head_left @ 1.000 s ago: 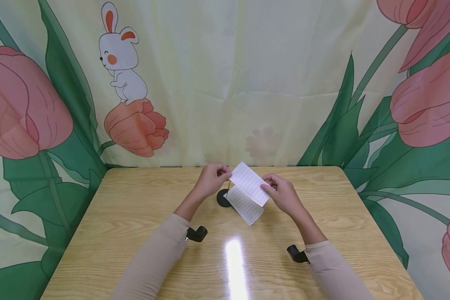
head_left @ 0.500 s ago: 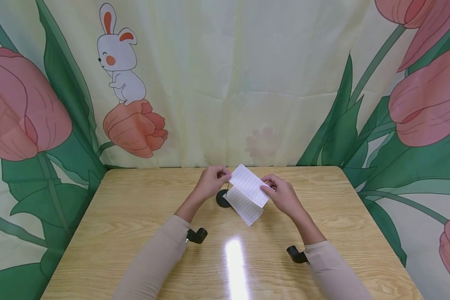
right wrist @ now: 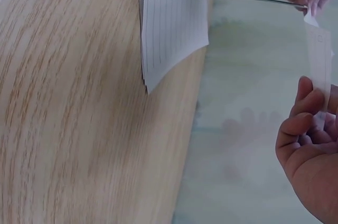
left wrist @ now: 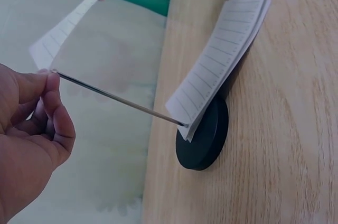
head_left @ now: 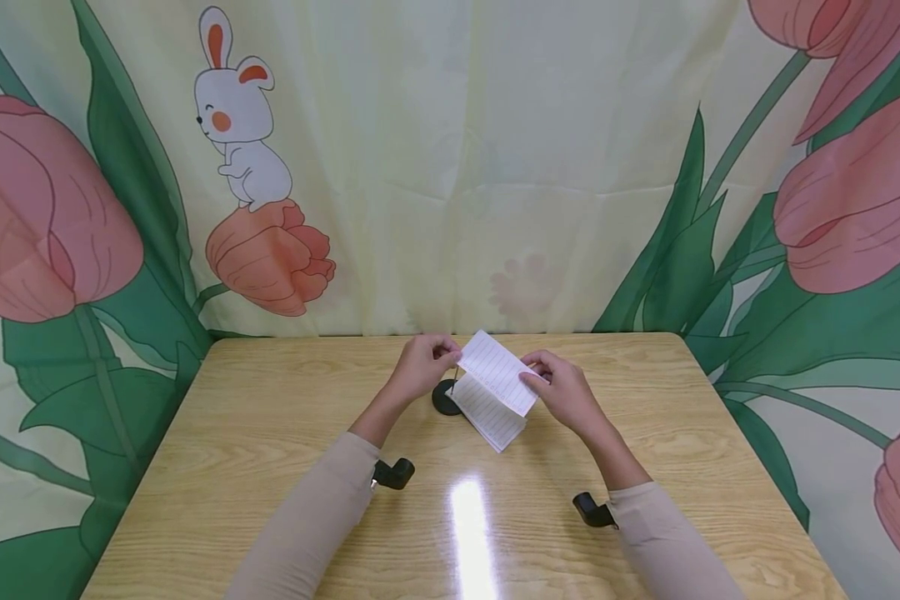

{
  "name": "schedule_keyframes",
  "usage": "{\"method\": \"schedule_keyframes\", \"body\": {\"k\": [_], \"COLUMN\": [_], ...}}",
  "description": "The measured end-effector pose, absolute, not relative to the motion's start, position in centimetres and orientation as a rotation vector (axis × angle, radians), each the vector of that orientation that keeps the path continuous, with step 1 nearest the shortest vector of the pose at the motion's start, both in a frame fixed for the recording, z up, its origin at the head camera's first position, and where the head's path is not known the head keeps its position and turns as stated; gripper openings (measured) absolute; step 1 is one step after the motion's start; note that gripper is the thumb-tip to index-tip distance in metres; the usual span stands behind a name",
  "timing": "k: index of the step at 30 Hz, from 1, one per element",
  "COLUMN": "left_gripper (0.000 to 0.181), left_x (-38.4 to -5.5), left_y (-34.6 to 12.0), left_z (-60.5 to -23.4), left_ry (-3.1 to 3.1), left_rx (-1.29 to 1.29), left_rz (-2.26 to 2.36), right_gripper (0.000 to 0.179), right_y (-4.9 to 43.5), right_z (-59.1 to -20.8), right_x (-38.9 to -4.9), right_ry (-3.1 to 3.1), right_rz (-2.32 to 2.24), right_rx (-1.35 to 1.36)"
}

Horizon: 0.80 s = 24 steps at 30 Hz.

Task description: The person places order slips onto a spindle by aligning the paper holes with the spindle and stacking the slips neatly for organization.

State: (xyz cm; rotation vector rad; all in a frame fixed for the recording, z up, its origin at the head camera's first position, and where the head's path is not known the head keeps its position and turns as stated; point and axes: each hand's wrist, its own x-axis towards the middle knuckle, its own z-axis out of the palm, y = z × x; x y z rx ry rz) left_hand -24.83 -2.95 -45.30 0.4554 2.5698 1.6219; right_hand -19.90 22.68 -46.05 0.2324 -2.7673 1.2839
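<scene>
A paper spike with a round black base point(left wrist: 203, 134) and a thin upright metal rod point(left wrist: 119, 99) stands on the table. Low on the rod, a small stack of lined paper slips point(head_left: 491, 412) is skewered by a corner. Another lined slip point(head_left: 498, 367) is held above them, its corner at the rod's tip. My left hand point(head_left: 423, 364) pinches that corner between thumb and forefinger, right at the tip. From the other side my right hand point(head_left: 562, 387) pinches the same slip near its opposite end, thumb on top; the right wrist view shows its fingers curled behind the paper point(right wrist: 318, 65).
The wooden table point(head_left: 270, 433) ends close behind the spike, at a curtain point(head_left: 420, 208) printed with tulips and a rabbit. A black wrist camera point(head_left: 393, 473) sits on the left sleeve, and another camera point(head_left: 594, 510) on the right.
My left hand and the upper slip have come down very slightly toward the spike. The right hand keeps its grip, and the stack on the rod stays put.
</scene>
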Motion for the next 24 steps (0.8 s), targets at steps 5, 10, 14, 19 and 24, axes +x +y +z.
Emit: {"method": "schedule_keyframes", "body": {"k": [5, 10, 14, 19, 24], "left_gripper": [0.011, 0.01, 0.01, 0.009, 0.01], "left_x": [-24.7, -24.5, -24.4, -24.4, -24.6], "left_y": [-2.9, -2.9, -2.9, -2.8, -2.8], "left_z": [-45.3, -45.5, -46.0, -46.5, -46.7], "left_ry": [2.574, 2.588, 2.579, 2.594, 2.604], "left_rx": [0.444, 0.448, 0.438, 0.449, 0.47], "left_rz": [1.619, 1.625, 1.642, 1.637, 1.63], "right_gripper": [0.022, 0.022, 0.022, 0.021, 0.021], "right_y": [22.7, 22.6, 22.6, 22.6, 22.6], "right_z": [-46.3, -46.5, -46.5, -46.6, -46.8], "right_x": [-19.8, -19.8, -19.8, -19.8, -19.7], "right_ry": [-2.771, -2.769, -2.77, -2.77, -2.777], "right_rz": [1.289, 1.286, 1.271, 1.261, 1.256], "right_rx": [0.225, 0.226, 0.233, 0.237, 0.242]}}
